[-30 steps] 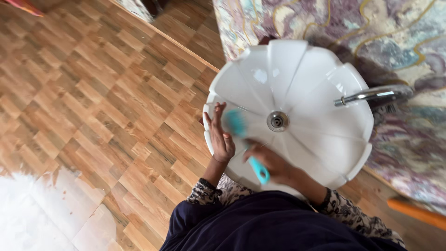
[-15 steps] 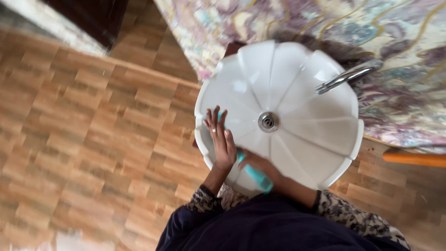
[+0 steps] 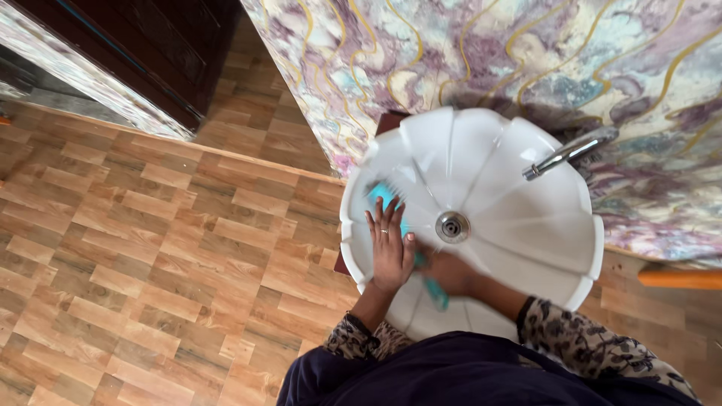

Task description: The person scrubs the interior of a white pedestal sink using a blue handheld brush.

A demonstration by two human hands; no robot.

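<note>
Marble-patterned wall [image 3: 466, 60] backs the scalloped white basin [image 3: 526, 225], chrome tap [image 3: 568, 153] overhanging. Left hand [image 3: 391, 252] lies flat, fingers spread, over the turquoise brush [image 3: 387, 199]; right hand [image 3: 447, 272] grips its handle.

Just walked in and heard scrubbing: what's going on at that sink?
A person stands over a white scalloped sink with a teal brush in the bowl. The right hand grips its handle, while the left hand lies flat over it, pressing the bristles against the basin left of the drain. The faucet runs no water.
</note>
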